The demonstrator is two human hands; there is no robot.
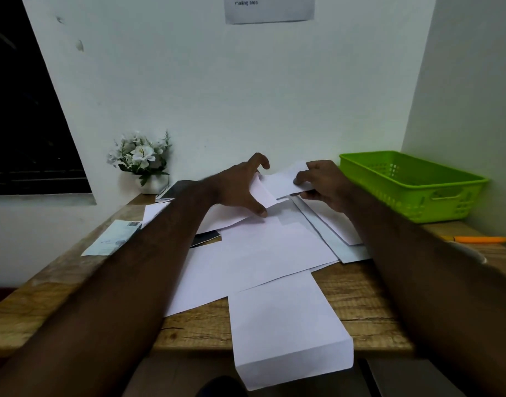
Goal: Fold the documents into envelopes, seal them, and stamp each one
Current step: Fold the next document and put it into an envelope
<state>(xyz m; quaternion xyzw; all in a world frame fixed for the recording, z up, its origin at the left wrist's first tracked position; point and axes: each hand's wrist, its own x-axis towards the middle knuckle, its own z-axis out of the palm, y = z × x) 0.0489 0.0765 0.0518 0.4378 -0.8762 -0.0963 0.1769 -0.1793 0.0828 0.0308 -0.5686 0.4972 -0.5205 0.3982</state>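
Loose white sheets (pixel 257 253) lie spread over the wooden desk (pixel 360 296). At the far side my right hand (pixel 326 183) pinches a white envelope (pixel 283 180) and holds it just above the pile. My left hand (pixel 243 186) has its fingers spread, the thumb pressing on a curled sheet (pixel 263 193) beside that envelope. A folded document (pixel 289 328) hangs over the desk's near edge. More envelopes (pixel 334 227) lie under my right wrist. A stamped envelope (pixel 114 237) rests at the left edge.
A green plastic basket (pixel 412 184) stands at the back right. An orange pen (pixel 481 239) lies in front of it. A pot of white flowers (pixel 142 161) and a spiral notebook (pixel 171 190) sit at the back left. A dark booklet (pixel 206 237) peeks from under the sheets.
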